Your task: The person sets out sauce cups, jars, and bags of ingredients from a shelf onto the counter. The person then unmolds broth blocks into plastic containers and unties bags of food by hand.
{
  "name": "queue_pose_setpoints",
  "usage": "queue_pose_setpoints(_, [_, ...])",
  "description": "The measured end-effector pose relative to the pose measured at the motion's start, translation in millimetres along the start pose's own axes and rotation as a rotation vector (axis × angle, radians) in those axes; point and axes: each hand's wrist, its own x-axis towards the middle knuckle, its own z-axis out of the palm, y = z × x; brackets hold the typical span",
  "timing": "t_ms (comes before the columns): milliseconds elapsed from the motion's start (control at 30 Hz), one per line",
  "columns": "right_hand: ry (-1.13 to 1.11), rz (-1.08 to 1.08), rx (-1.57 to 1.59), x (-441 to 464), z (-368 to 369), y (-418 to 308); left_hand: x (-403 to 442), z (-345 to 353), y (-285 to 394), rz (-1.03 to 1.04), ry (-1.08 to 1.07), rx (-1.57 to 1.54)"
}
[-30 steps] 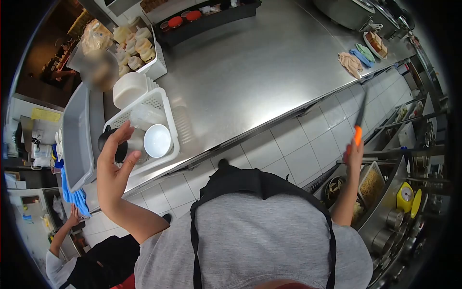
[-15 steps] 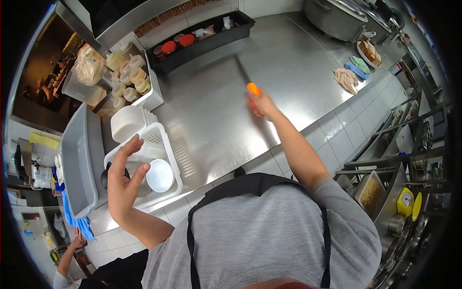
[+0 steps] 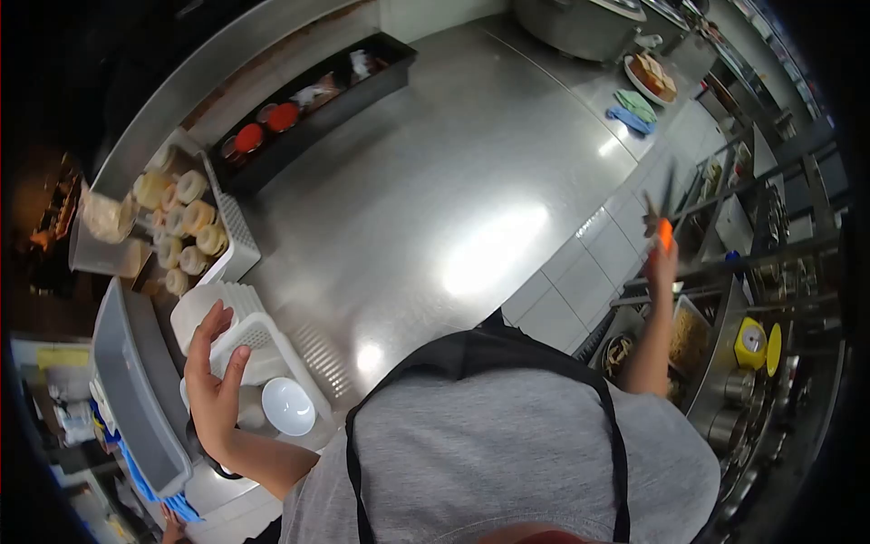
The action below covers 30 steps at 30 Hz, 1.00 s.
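Note:
My left hand point(image 3: 216, 385) hovers over the white perforated basket point(image 3: 304, 372) at the counter's near left edge, its fingers apart and holding nothing. Just beside it in the basket is a white bowl point(image 3: 289, 406). Over on the right, my right hand point(image 3: 662, 263) is closed around the orange handle of a knife point(image 3: 666, 234). The dark blade points up and away, blurred, above the floor tiles and close to the shelving. Something brownish beside the blade is too blurred to make out.
Squeeze bottles point(image 3: 186, 222) fill a crate at the left, near a grey tub point(image 3: 136, 390). A black tray point(image 3: 317, 104) with red-lidded jars lies along the back. Folded cloths point(image 3: 632, 115), a plate of bread point(image 3: 651, 78) and a large pot point(image 3: 580, 29) are at the far right.
My right hand has swung with the knife from over the counter back to the right side. The beige cloth seen earlier by the other cloths is gone from there. My left hand stays open.

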Motion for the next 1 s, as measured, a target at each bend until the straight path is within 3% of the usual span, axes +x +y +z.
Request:
queue_pose_setpoints(67, [-0.084, 0.023, -0.139, -17, 55, -41, 12, 12, 6, 0.039, -0.021, 0.021])
queue_pose_setpoints(167, [-0.317, -0.122, -0.153, -12, 126, -46, 23, 40, 27, 0.11, -0.065, 0.08])
queue_pose_setpoints(267, [-0.583, -0.192, -0.251, -44, 173, -79, 48, 82, 49, 0.185, -0.208, -0.079])
queue_pose_setpoints(333, [-0.567, -0.565, -0.377, -52, 200, -62, 74, 115, 72, 0.232, -0.371, -0.042])
queue_pose_setpoints(367, [-0.572, -0.629, -0.359, -62, 204, -65, 85, 134, 86, 0.239, -0.44, -0.017])
queue_pose_setpoints(500, [-0.659, -0.653, -0.42, -69, 218, -55, 123, 217, 137, 0.359, -0.618, 0.11])
queue_pose_setpoints(600, [-0.691, -0.737, -0.19, -48, 201, -47, 140, 292, 180, 0.544, -0.779, 0.11])
queue_pose_setpoints(667, [-0.552, -0.89, 0.047, -13, 174, -33, 148, 349, 214, 0.595, -0.831, 0.105])
queue_pose_setpoints(767, [-0.333, -0.707, 0.242, 82, 110, 8, 164, 442, 264, 0.561, -0.92, 0.132])
queue_pose_setpoints(833, [-0.155, -0.481, 0.262, 161, 64, 56, 183, 525, 288, 0.706, -0.791, 0.187])
queue_pose_setpoints(900, [-0.022, -0.299, 0.155, 251, 29, 136, 210, 620, 312, 0.722, -0.759, 0.173])
queue_pose_setpoints(967, [0.054, -0.096, 0.001, 333, 0, 244, 240, 711, 331, 0.836, -0.378, 0.199])
queue_pose_setpoints(1000, [0.105, -0.095, -0.139, 366, -12, 309, 254, 749, 342, 0.903, -0.328, 0.271])
